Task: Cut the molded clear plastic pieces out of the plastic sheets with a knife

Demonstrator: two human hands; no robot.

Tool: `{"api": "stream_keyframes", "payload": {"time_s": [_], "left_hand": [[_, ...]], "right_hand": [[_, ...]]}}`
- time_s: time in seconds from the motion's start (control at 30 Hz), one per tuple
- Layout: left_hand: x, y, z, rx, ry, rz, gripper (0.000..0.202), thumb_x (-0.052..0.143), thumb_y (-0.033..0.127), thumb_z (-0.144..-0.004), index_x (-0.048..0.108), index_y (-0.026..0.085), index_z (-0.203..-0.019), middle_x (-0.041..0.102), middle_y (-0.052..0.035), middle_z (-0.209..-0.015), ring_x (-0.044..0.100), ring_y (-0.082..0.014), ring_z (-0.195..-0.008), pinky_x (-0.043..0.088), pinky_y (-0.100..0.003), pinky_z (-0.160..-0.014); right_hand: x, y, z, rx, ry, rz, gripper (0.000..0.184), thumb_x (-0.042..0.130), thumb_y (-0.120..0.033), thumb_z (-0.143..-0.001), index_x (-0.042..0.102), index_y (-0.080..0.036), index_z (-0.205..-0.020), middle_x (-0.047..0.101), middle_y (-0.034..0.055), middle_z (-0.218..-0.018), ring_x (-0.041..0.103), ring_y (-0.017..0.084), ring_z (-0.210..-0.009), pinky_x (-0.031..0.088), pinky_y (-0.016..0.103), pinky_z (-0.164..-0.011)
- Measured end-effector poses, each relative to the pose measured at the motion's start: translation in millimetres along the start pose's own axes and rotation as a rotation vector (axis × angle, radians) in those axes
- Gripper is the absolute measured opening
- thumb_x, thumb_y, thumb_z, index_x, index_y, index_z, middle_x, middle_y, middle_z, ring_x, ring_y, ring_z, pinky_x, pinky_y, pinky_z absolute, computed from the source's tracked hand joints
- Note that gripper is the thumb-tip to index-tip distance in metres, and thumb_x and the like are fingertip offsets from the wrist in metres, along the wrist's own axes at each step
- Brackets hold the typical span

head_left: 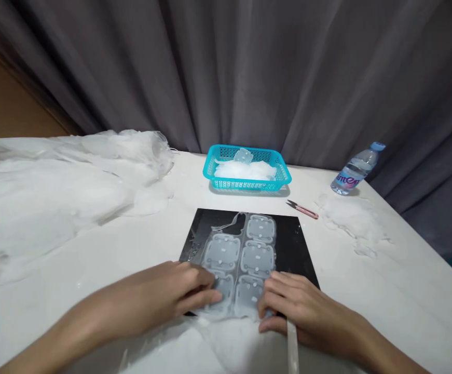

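Observation:
A translucent silicone sheet (241, 254) of several square pads lies on a black mat (291, 244) in front of me. My left hand (171, 296) rests on the sheet's near left corner, fingers curled and pressing down on it. Fingers bent, my right hand (296, 306) pinches the sheet's near right edge. A thin white strip (292, 348) runs out from under my right hand toward me.
A teal basket (247, 167) with white pieces stands behind the mat. Small pink-handled snips (302, 209) lie to its right, near a plastic water bottle (356, 170) and white scraps (350, 218). A heap of white film (62, 176) covers the table's left side.

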State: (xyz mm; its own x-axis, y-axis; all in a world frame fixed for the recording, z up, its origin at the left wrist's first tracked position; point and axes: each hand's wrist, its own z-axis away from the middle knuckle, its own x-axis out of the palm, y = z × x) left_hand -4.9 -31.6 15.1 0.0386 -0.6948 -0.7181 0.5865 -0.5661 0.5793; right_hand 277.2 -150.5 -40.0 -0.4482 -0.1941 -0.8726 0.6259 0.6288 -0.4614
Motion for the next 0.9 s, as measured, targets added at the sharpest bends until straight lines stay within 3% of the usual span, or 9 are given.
{"api": "stream_keyframes", "payload": {"time_s": [0.1, 0.17, 0.23, 0.33, 0.37, 0.43, 0.57, 0.7, 0.9], "left_hand": [[-19.3, -4.2, 0.4, -0.066, -0.259, 0.290, 0.054, 0.047, 0.058, -0.106, 0.070, 0.019, -0.077, 0.061, -0.0013, -0.065, 0.052, -0.0147, -0.055, 0.040, -0.025, -0.054], [-24.2, -5.9, -5.5, -0.103, -0.340, 0.426, 0.053, 0.051, 0.060, -0.104, 0.074, 0.018, -0.081, 0.061, -0.0014, -0.062, 0.052, -0.0139, -0.052, 0.040, -0.024, -0.051], [-22.1, -5.4, -16.7, -0.055, -0.170, 0.434, 0.050, 0.054, 0.058, -0.104, 0.075, 0.017, -0.084, 0.064, -0.0015, -0.065, 0.058, -0.0149, -0.058, 0.045, -0.024, -0.056], [-7.1, -2.4, -40.9, 0.138, 0.380, 0.260, 0.036, 0.056, 0.049, -0.106, 0.072, 0.019, -0.095, 0.072, -0.0033, -0.090, 0.068, -0.0178, -0.084, 0.054, -0.028, -0.080], [0.0, -1.8, -49.5, 0.215, 0.450, 0.194, 0.030, 0.056, 0.047, -0.106, 0.071, 0.020, -0.104, 0.073, -0.0048, -0.103, 0.069, -0.0193, -0.097, 0.054, -0.030, -0.090], [14.8, -2.7, -64.6, 0.289, 0.481, 0.056, 0.032, 0.056, 0.046, -0.107, 0.065, 0.022, -0.126, 0.069, -0.0082, -0.128, 0.066, -0.0227, -0.119, 0.052, -0.035, -0.105], [33.9, -11.7, -81.0, 0.261, 0.531, -0.238, 0.067, 0.056, 0.060, -0.103, 0.045, 0.022, -0.158, 0.053, -0.0141, -0.160, 0.053, -0.0336, -0.146, 0.042, -0.051, -0.122], [33.7, -20.1, -84.7, 0.253, 0.534, -0.331, 0.082, 0.053, 0.070, -0.100, 0.037, 0.022, -0.165, 0.045, -0.0115, -0.167, 0.045, -0.0326, -0.153, 0.033, -0.051, -0.129], [22.0, -20.5, -91.2, 0.297, 0.553, -0.416, 0.084, 0.052, 0.071, -0.100, 0.040, 0.016, -0.162, 0.048, -0.0146, -0.165, 0.045, -0.0323, -0.153, 0.026, -0.053, -0.132]], "right_hand": [[-3.7, 0.6, 1.6, 0.001, -0.035, 0.016, 0.019, 0.051, -0.036, -0.110, 0.059, -0.020, -0.104, 0.066, 0.0036, -0.104, 0.057, 0.019, -0.094, 0.045, 0.032, -0.083], [-9.5, -0.1, 2.9, 0.013, -0.060, -0.016, 0.015, 0.052, -0.032, -0.110, 0.057, -0.019, -0.104, 0.065, 0.0037, -0.104, 0.057, 0.019, -0.093, 0.044, 0.032, -0.081], [-19.1, -1.0, 4.4, 0.051, -0.093, -0.106, 0.011, 0.054, -0.029, -0.109, 0.056, -0.020, -0.103, 0.065, 0.0023, -0.103, 0.057, 0.017, -0.093, 0.045, 0.030, -0.082], [-36.6, -1.4, 7.0, 0.096, -0.137, -0.243, 0.009, 0.057, -0.026, -0.108, 0.055, -0.022, -0.101, 0.064, -0.0001, -0.101, 0.058, 0.015, -0.094, 0.047, 0.026, -0.083], [-41.8, -1.0, 7.7, 0.103, -0.143, -0.268, 0.009, 0.057, -0.026, -0.108, 0.056, -0.023, -0.100, 0.064, -0.0007, -0.100, 0.058, 0.014, -0.093, 0.047, 0.026, -0.083], [-49.3, 0.5, 8.9, 0.114, -0.136, -0.294, 0.009, 0.056, -0.027, -0.109, 0.057, -0.023, -0.100, 0.064, -0.0011, -0.099, 0.059, 0.014, -0.092, 0.048, 0.025, -0.081], [-51.2, 2.5, 9.8, 0.131, -0.072, -0.287, 0.012, 0.061, -0.032, -0.107, 0.059, -0.024, -0.098, 0.065, -0.0010, -0.095, 0.059, 0.015, -0.089, 0.048, 0.026, -0.077], [-38.4, -4.0, 11.5, 0.010, -0.097, -0.194, 0.026, 0.080, -0.040, -0.092, 0.060, -0.024, -0.095, 0.064, -0.0032, -0.088, 0.058, 0.015, -0.085, 0.045, 0.028, -0.075], [-15.7, -17.1, 12.4, -0.084, -0.045, 0.128, 0.024, 0.068, -0.041, -0.102, 0.061, -0.020, -0.093, 0.062, 0.0005, -0.092, 0.058, 0.016, -0.085, 0.047, 0.031, -0.082]]}}
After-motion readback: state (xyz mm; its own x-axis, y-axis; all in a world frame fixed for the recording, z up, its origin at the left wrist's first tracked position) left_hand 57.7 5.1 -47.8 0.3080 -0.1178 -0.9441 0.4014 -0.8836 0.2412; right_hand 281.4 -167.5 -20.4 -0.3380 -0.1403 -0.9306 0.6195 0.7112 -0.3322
